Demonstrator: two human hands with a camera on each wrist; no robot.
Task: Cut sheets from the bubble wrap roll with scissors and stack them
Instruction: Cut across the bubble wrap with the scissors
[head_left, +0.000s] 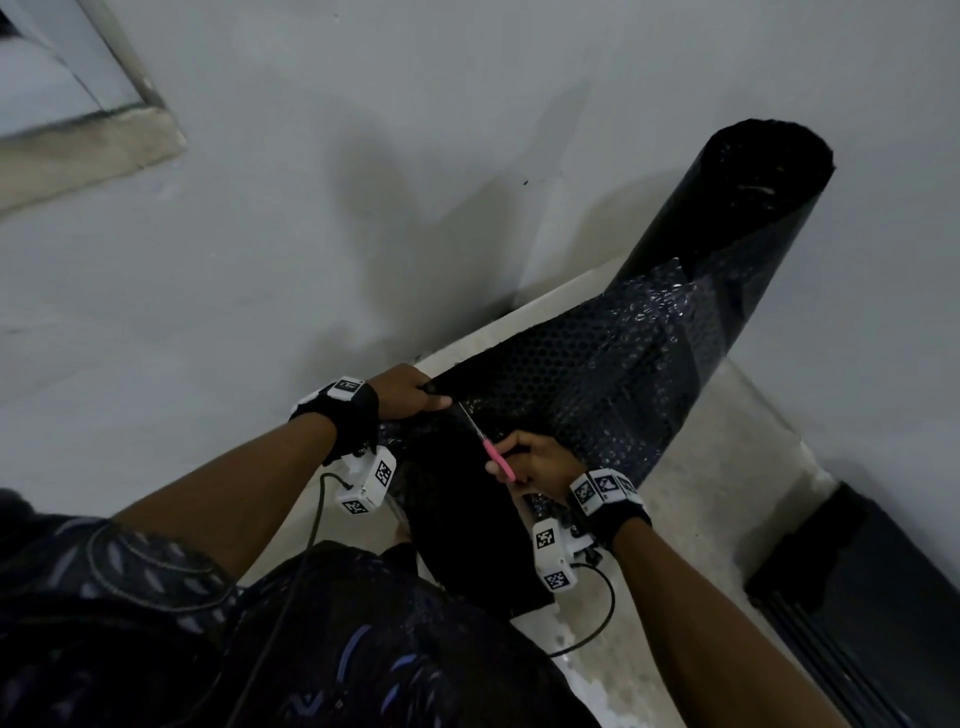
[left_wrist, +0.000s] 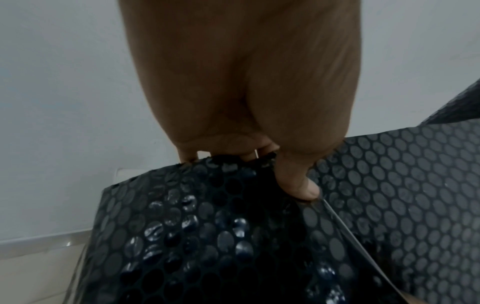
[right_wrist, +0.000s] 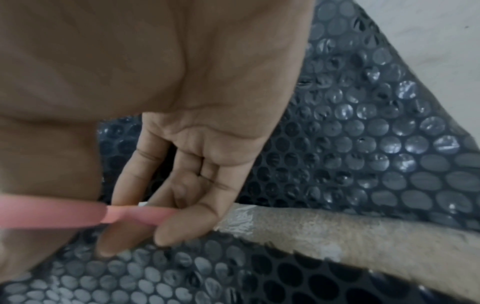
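Mid-cut on one sheet. Nearest, right hand (head_left: 535, 460) wrapped round pink scissors (head_left: 485, 441), blades in the wrap (head_left: 545, 374). Just beyond, left hand (head_left: 410, 395) pinching the wrap's edge, holding it taut. Farther off, roll (head_left: 727, 228) upright by the wall. Next, probably: finishing the cut to the edge. No containers visible.

The scene is viewed downward from the head; each wrist view is set close behind its palm. Black bubble wrap (head_left: 587, 374) is shared by all 3.
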